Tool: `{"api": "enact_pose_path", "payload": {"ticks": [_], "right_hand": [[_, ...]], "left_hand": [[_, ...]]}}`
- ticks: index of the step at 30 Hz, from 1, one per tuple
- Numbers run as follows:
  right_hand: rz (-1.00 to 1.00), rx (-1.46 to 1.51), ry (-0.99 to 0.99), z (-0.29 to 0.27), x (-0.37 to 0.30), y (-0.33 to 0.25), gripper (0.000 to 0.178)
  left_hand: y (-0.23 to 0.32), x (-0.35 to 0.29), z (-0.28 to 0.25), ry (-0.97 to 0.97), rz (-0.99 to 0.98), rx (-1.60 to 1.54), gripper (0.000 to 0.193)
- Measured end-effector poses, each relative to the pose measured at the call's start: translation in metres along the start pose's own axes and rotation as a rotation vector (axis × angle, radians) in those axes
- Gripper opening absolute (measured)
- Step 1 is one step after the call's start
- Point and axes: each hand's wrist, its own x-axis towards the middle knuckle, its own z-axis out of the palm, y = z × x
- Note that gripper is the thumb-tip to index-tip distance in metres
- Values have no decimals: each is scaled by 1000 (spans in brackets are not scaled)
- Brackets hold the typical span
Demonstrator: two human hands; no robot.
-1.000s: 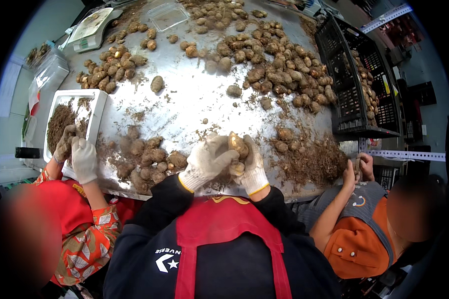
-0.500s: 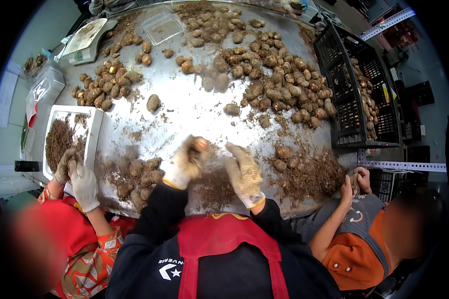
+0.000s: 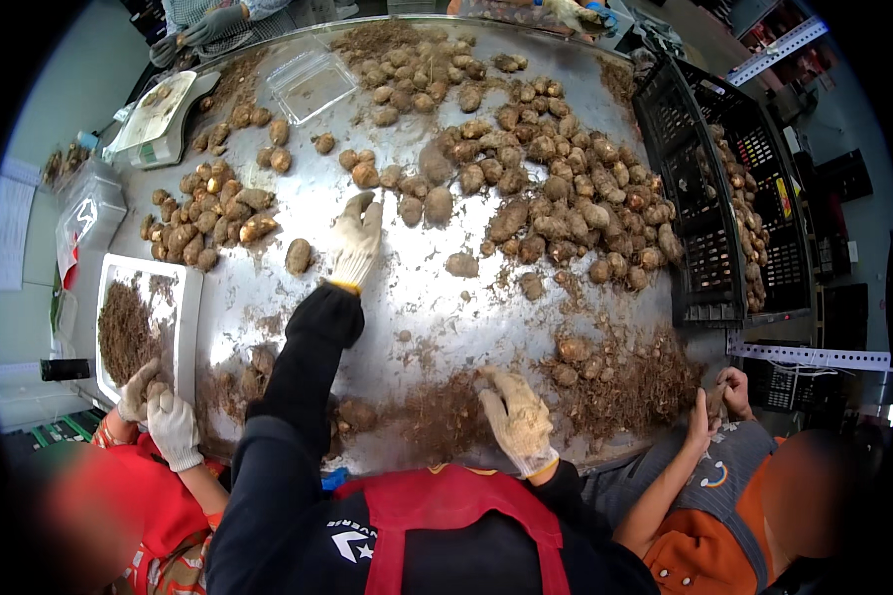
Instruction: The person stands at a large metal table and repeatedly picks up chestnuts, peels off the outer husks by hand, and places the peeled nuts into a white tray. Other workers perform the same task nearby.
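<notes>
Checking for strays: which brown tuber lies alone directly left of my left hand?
The oval brown tuber between your left hand and the tuber heap farther left; it touches no other, unlike those.

Tubers (image 3: pixel 593 216): mid-brn, dusty grey-brn in parts, some w/ pale orange-tan patches. Scraps (image 3: pixel 645 392): dk reddish-brn. Table (image 3: pixel 407 327): silver-grey, specked brn, glare nr wht mid.

L hand (image 3: pixel 357 243): gloved off-wht, yel cuff edge. R hand (image 3: pixel 516 416): same edge, glove cream, stained tan. Sweatshirt (image 3: pixel 298 397): blk/v. dk navy, small wht print on chest. Apron (image 3: pixel 456 506): plain red, bit of yel.

Crate (image 3: pixel 665 129): blk, yel label. Shallow tray (image 3: pixel 189 307): wht.

L co-worker's gloves (image 3: pixel 172 428): off-wht; sleeve (image 3: pixel 159 567) orange-red, pale leaf patt. R co-worker's top (image 3: pixel 704 550): orange; apron grey, fine stripes, small rainbow motif. Far co-worker's gloves (image 3: pixel 218 25): grey.
</notes>
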Motion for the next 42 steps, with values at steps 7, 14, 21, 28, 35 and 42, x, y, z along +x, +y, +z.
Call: {"api": "enact_pose_path", "payload": {"ticks": [7, 14, 21, 28, 35, 42], "right_hand": [[42, -30, 72, -15, -3, 5, 28], [-33, -11, 65, -12, -2, -3, 29], [-246, 6, 142, -25, 12, -36, 29], [-183, 238, 49, -54, 10, -76, 48], [-339, 287, 51, -17, -10, -69, 38], [-111, 638, -29, -4, -30, -63, 26]], "left_hand": [[-26, 90, 18, 48, 346, 519, 55], [6, 23, -9, -189, -79, -30, 56], [49, -122, -25, -719, -351, -1705, 36], [75, -213, -55, -833, -529, -1588, 50], [82, -268, -67, -746, -435, -1245, 54], [87, -297, -61, -518, -299, -899, 56]]}}
